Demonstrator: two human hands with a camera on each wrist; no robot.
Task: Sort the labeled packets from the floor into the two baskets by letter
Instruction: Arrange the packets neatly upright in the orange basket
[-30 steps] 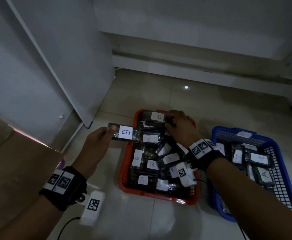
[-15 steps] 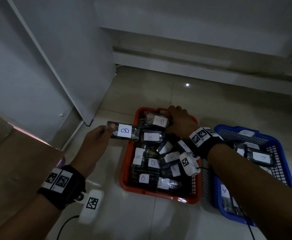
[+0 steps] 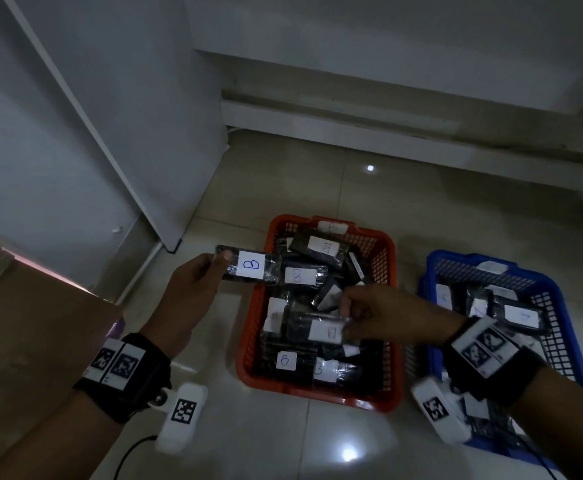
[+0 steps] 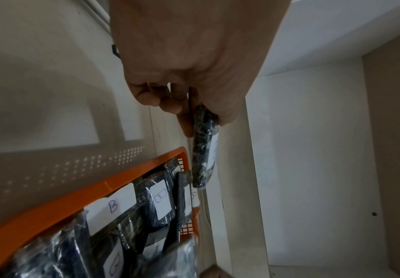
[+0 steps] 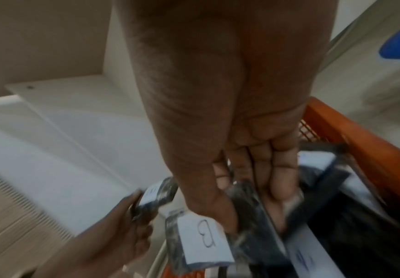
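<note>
An orange-red basket [image 3: 252, 323] on the floor is full of dark wrapped packets with B labels. My left hand [image 3: 222, 265] pinches one B packet [image 3: 250, 268] by its end, level, over the basket's left rim. Seen edge-on in the left wrist view, that packet [image 4: 203, 150] hangs from the left hand [image 4: 201, 116] above the basket rim [image 4: 51, 206]. My right hand [image 3: 347, 317] grips another B packet [image 3: 317, 329] above the basket's middle. In the right wrist view, the right hand [image 5: 246, 212] holds this packet [image 5: 201, 237]. A blue basket [image 3: 491, 263] to the right holds A packets.
A white cabinet panel [image 3: 127, 133] stands at the left and a low wall ledge [image 3: 387, 129] runs behind the baskets. A brown surface [image 3: 23, 323] lies at the near left. Bare floor tile [image 3: 317, 178] shows beyond and in front of the baskets.
My right hand left a B packet at the orange-red basket's far end, drew back toward me and now grips another B packet over the middle. The left hand has barely moved.
</note>
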